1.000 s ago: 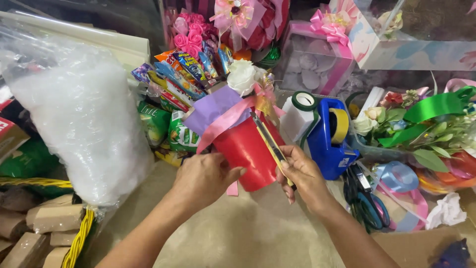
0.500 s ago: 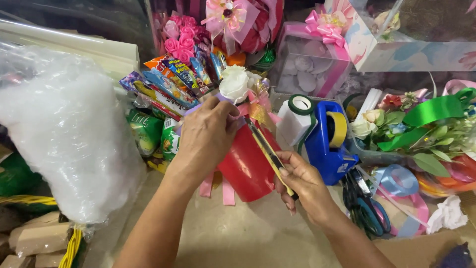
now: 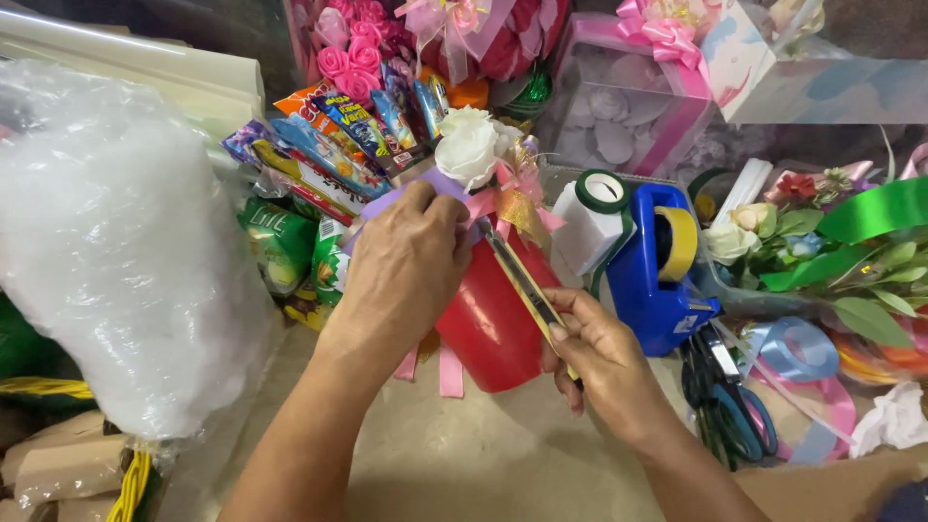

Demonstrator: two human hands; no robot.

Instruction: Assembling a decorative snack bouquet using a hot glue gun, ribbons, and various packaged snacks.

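Left hand (image 3: 406, 266) lies palm-down over the top of the red cup (image 3: 493, 319), fingers pressed together & curled onto the purple paper (image 3: 440, 184) at its mouth, just below the white fabric rose (image 3: 469, 145). Cup sits tilted on the tan worktop (image 3: 464, 464), approx centre of the view, w/ snack packets (image 3: 329, 145) fanned out of it toward the back-left and pink ribbon tails (image 3: 449, 372) hanging under it.

Right hand (image 3: 604, 362) is beside the cup's right wall, fingers pinching the handle of a yellow-and-black utility knife (image 3: 522, 280); blade end points up toward the pink-gold bow (image 3: 517, 193) near the rose. Can't tell if the tip touches anything.

Just right of the cup: blue tape dispenser (image 3: 657, 280) w/ a yellow roll, a green-rimmed tape roll (image 3: 599, 198) leaning by it, scissors (image 3: 725, 406) lying near the wrist. Big clear plastic bag (image 3: 116, 251) fills the left side. Green ribbon (image 3: 875, 208) & fake flowers far right.
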